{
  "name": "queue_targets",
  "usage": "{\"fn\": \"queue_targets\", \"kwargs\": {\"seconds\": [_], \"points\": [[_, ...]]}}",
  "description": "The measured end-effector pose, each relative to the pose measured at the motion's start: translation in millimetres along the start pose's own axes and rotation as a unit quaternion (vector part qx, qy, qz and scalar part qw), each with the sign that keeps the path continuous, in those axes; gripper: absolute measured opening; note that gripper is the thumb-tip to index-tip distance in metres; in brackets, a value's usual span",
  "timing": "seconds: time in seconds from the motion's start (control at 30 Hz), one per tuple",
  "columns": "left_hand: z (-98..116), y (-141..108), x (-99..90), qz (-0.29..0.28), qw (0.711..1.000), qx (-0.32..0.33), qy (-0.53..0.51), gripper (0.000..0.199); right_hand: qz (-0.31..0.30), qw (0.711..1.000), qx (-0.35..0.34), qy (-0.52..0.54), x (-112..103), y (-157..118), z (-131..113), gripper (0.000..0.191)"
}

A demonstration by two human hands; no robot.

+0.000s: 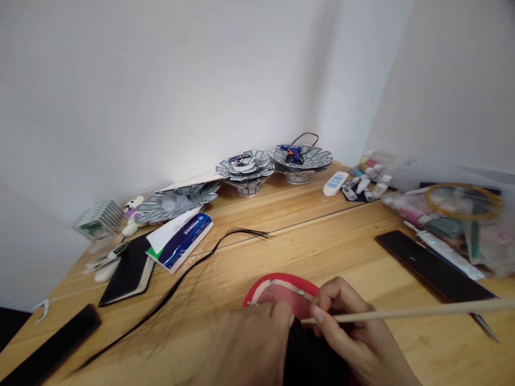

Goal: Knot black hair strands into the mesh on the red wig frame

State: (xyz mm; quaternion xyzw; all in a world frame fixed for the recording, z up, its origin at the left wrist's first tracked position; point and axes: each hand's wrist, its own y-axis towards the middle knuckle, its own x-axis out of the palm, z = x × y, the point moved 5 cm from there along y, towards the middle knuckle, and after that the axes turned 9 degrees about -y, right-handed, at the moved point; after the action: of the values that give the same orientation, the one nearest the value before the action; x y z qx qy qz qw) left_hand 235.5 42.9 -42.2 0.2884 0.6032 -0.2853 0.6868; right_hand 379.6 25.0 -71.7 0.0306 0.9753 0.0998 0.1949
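A thin pale wooden stick (422,310) is pinched between the thumb and fingers of my right hand (354,327). Its narrow tip reaches left, close to the fingers of my left hand (257,340). That hand is blurred, its fingers bent against a red rounded form (281,279); what they grip is hidden. The form has a pinkish inner face, a pale band along its edge and small shiny pin heads. Black material (309,354) lies below and between both hands. Left of them, a long strand of black hair (177,287) stretches across the wooden table.
Grey paper bowls (247,169) stand along the wall, one holding a blue glue gun (293,154). At left are a black notebook (126,273), a blue packet (183,244) and a black phone-like slab (52,343). A black strip (430,265) and plastic bags (450,203) lie right.
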Motion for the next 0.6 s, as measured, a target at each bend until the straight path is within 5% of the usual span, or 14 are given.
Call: {"fn": "queue_targets", "kwargs": {"seconds": [0.13, 0.37, 0.6], "points": [[3, 3, 2.5, -0.019, 0.999, 0.006, 0.037, 0.021, -0.006, 1.0, 0.016, 0.025, 0, -1, 2, 0.016], [11, -1, -4.0, 0.028, 0.994, 0.039, 0.098, 0.025, 0.023, 0.996, 0.022, 0.088, 4, 1, 1, 0.017], [8, 2, -0.1, -0.076, 0.994, 0.048, 0.059, 0.027, 0.031, 0.995, 0.036, 0.085, 3, 2, -1, 0.017]]}}
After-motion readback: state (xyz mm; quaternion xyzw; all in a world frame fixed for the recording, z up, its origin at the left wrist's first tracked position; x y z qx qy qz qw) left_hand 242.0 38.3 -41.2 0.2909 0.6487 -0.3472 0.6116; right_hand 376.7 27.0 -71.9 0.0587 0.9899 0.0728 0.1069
